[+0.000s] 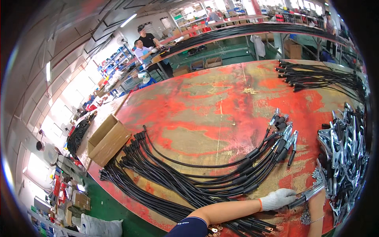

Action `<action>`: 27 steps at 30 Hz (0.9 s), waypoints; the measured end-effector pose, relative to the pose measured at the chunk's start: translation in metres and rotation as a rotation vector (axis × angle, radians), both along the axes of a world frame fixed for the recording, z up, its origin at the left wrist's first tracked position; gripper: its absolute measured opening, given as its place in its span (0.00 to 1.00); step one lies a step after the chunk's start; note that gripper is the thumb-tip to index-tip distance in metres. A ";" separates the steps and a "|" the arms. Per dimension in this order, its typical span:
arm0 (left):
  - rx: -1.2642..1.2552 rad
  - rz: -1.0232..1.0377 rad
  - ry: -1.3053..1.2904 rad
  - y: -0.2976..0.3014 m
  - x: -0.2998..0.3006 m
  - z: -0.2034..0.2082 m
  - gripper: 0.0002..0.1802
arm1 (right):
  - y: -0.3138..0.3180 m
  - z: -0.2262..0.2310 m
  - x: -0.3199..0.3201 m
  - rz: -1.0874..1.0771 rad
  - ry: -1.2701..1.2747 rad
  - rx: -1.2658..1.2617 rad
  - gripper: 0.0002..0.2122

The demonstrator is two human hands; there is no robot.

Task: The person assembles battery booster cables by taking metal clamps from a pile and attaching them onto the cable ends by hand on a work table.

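In a white knitted glove with an orange cuff edge, my left hand (278,198) is closed around the black-sleeved end of a silver cable clamp (314,191). My right hand (317,205) is at the clamp's metal part, on the right; its fingers are hidden. A thin chain bracelet circles that wrist. Beyond my left forearm lies a bundle of black cables (169,173), curving across the table. Several finished-looking clamps (285,138) with black sleeves sit on its right ends. Bare copper lugs (269,228) show on cable ends below my left hand.
A big heap of silver clamps (343,146) stands at the right, with small metal screws (319,175) beside it. On the worn red table (189,102) are an open cardboard box (108,140) and more black cables (316,75). People stand at a far bench (221,35).
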State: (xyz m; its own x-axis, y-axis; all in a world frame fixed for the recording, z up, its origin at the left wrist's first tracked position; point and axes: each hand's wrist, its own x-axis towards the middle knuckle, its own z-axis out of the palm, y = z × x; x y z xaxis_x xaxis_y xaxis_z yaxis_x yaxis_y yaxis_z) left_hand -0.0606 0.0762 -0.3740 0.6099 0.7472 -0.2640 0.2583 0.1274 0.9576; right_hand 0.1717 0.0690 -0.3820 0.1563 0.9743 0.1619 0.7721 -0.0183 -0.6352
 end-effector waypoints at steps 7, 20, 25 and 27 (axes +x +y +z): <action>0.161 -0.024 0.020 0.002 -0.002 0.014 0.23 | -0.009 -0.029 0.025 0.109 -0.165 0.165 0.08; 0.393 -0.204 0.073 -0.033 0.008 0.049 0.20 | -0.071 -0.072 -0.021 -0.131 1.541 0.043 0.06; 0.392 -0.107 0.169 -0.033 -0.027 0.039 0.20 | -0.058 -0.079 -0.062 0.130 1.553 -0.115 0.06; 0.323 -0.178 0.176 -0.028 -0.019 0.052 0.20 | -0.066 -0.053 -0.056 -0.028 1.684 -0.156 0.06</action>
